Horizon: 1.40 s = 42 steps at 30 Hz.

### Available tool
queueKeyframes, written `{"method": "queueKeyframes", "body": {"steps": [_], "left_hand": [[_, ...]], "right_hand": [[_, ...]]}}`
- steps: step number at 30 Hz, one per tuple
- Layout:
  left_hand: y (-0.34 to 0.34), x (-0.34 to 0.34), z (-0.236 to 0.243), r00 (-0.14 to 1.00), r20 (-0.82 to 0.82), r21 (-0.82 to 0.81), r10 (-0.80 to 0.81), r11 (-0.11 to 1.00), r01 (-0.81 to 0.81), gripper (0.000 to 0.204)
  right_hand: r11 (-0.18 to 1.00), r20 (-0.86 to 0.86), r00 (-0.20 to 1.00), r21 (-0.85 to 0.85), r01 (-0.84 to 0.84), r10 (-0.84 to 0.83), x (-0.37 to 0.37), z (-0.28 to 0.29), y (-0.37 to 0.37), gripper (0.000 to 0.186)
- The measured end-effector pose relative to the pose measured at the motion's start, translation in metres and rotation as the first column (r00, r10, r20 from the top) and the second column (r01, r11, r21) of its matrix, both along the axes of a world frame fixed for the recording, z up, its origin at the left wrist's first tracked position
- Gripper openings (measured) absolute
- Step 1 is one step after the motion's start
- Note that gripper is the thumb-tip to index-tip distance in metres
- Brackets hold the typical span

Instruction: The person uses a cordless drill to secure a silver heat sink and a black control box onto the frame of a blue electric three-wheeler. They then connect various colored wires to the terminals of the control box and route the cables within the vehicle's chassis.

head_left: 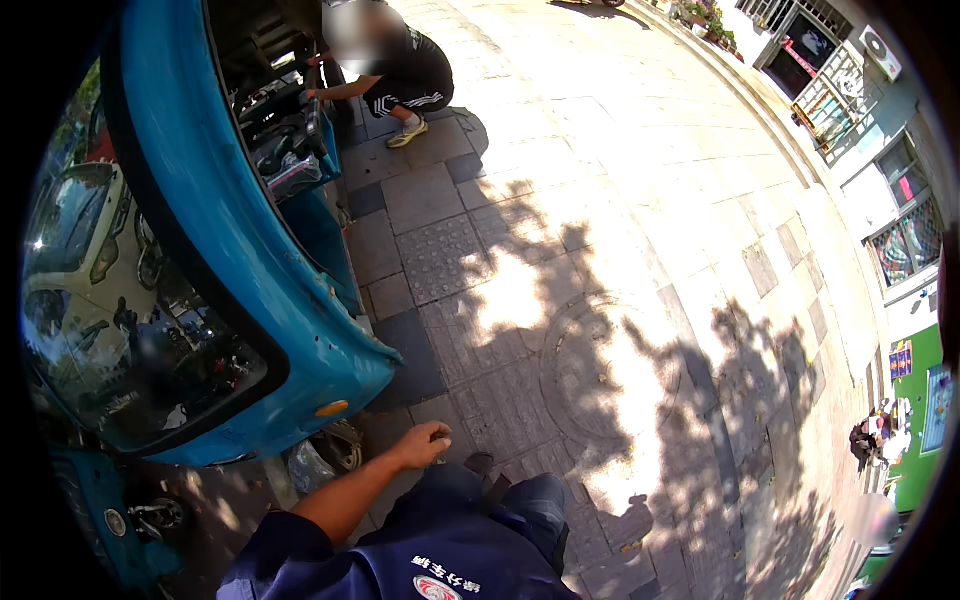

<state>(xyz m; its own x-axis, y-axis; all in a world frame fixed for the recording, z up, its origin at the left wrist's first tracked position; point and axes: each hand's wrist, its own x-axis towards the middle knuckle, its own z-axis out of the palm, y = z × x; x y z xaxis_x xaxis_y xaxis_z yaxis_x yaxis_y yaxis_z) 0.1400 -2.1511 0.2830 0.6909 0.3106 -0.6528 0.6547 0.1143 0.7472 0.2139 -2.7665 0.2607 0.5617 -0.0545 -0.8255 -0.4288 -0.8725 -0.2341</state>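
Observation:
My left hand (423,445) hangs in front of my dark trousers (450,495), with its fingers loosely curled and nothing seen in them. Closest to it is the lower front corner of a blue vehicle cab (340,370), and a gap separates the two. That corner carries an orange lamp (331,408), with a wheel (343,447) partly showing beneath. Up the cab's right side the doorway is open, and a grey-black assembly (285,150) shows inside. My right hand is out of the picture.
Another person (405,70) in black crouches by the doorway, both hands at the assembly. Paving slabs (430,200) and a round cover (610,365) lie to the right under tree shadow. A second blue vehicle (85,510) stands lower left. Buildings (880,190) line the far right.

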Motion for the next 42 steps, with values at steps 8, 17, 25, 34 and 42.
{"method": "queueKeyframes", "body": {"steps": [8,17,25,34,42], "left_hand": [[0.118,0.091,-0.049,0.919,-0.310,0.103,0.242,0.970,-0.221,0.039],[0.064,0.083,-0.054,0.514,-0.857,-0.296,0.020,0.798,-0.525,0.039],[0.414,0.343,-0.081,0.485,-0.325,0.002,0.812,0.513,-0.858,0.050],[0.723,0.411,0.122,0.451,0.142,0.152,0.881,0.430,-0.890,0.033],[0.881,0.469,0.092,0.274,-0.035,0.285,0.961,0.272,-0.919,0.036]], "right_hand": [[0.944,0.100,0.939,-0.061,-0.324,0.329,0.405,-0.007,0.189,0.044],[0.332,0.249,0.220,-0.689,-0.645,0.943,0.842,0.154,0.618,0.058],[0.473,0.588,0.363,-0.038,-0.880,0.723,0.886,0.001,0.892,0.033],[0.355,0.222,0.363,0.080,-0.932,0.905,0.905,-0.004,1.208,0.031],[-0.246,0.500,-0.107,0.223,-0.943,0.860,0.796,0.025,1.686,0.028]]}}
